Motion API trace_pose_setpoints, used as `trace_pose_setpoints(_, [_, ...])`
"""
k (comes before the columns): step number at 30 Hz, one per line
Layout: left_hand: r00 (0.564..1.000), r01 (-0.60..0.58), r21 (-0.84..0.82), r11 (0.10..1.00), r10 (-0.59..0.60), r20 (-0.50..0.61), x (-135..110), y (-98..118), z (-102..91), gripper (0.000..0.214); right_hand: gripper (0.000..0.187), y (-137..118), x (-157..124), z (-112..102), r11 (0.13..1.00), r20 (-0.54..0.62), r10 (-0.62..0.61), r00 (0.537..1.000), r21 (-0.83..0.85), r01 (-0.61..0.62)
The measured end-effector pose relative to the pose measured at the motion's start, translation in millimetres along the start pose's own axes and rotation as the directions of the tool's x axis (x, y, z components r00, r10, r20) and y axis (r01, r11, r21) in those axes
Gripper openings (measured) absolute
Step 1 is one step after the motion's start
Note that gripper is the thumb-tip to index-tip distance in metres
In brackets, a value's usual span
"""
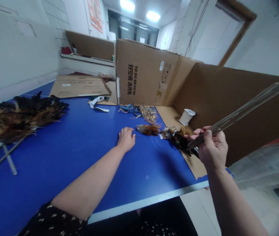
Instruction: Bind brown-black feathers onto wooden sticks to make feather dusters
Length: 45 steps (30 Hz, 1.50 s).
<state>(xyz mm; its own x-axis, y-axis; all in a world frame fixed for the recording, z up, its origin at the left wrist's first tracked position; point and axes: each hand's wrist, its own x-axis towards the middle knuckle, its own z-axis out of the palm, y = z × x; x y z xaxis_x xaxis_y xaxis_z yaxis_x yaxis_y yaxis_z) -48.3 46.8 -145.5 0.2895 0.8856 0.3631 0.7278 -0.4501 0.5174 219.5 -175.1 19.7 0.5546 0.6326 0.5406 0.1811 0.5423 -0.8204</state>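
Note:
My left hand rests on the blue table, palm down, its fingers reaching forward onto the surface. Just right of it lies a small bunch of brown feathers, with a thin dark line near my thumb. In my right hand is a bundle of long, thin, translucent sticks, raised and slanting up to the right. Its lower end overlaps a clump of dark and brown feathers; whether they are joined I cannot tell.
Feather dusters lie at the left. Cardboard panels stand behind and at the right. A white spool sits on flat cardboard. Farther back are a white strip, blue cloth strips and pale feathers. The table edge is near me.

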Motion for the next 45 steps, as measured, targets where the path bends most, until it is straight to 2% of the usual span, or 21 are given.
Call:
trace_pose_setpoints(6, [0.999,0.017,-0.03,0.999,-0.016,0.033,0,5,-7.0,0.032,0.042,19,-2,27,0.997,0.016,0.031,0.999,0.071,-0.032])
trace_pose_setpoints(11, [0.998,0.035,0.014,0.999,-0.035,0.043,0,7,-10.5,0.031,0.047,40,16,59,0.983,0.033,0.035,0.999,0.179,-0.04])
trace_pose_setpoints(17, [0.999,0.019,-0.031,0.999,-0.018,0.038,1,6,-8.1,0.033,0.042,60,41,109,0.975,0.178,0.0,0.984,0.219,-0.039])
trace_pose_setpoints(21, [0.999,0.023,-0.059,0.998,-0.021,0.032,4,4,-5.9,0.031,0.042,70,49,144,0.96,0.281,0.013,0.96,0.265,-0.091])
trace_pose_setpoints(24, [0.999,0.017,-0.056,0.998,-0.014,0.044,5,4,-6.9,0.031,0.048,81,51,158,0.953,0.319,0.042,0.947,0.272,-0.133])
trace_pose_setpoints(27, [0.998,0.012,-0.036,0.999,-0.01,0.058,6,4,-9.1,0.029,0.052,101,43,155,0.949,0.37,0.113,0.922,0.235,-0.21])
trace_pose_setpoints(30, [0.998,0.005,-0.006,1.0,-0.004,0.058,5,5,-11.1,0.027,0.05,126,24,137,0.961,0.44,0.189,0.878,0.103,-0.258])
trace_pose_setpoints(33, [0.997,-0.005,0.02,1.0,0.004,0.072,4,6,-13.8,0.026,0.045,147,-1,117,0.979,0.471,0.196,0.86,-0.042,-0.2])
trace_pose_setpoints(36, [0.996,-0.026,0.039,0.999,0.022,0.09,2,7,-16.9,0.024,0.041,161,-21,104,0.982,0.455,0.181,0.872,-0.124,-0.14])
trace_pose_setpoints(39, [0.996,-0.044,0.044,0.998,0.041,0.078,-1,6,-17.7,0.022,0.04,171,-32,103,0.982,0.483,0.16,0.861,-0.168,-0.088])
trace_pose_setpoints(45, [0.997,-0.078,0.02,0.997,0.077,0.02,-6,-5,-12.6,0.019,0.04,180,-34,107,0.963,0.58,0.125,0.805,-0.266,0.043])
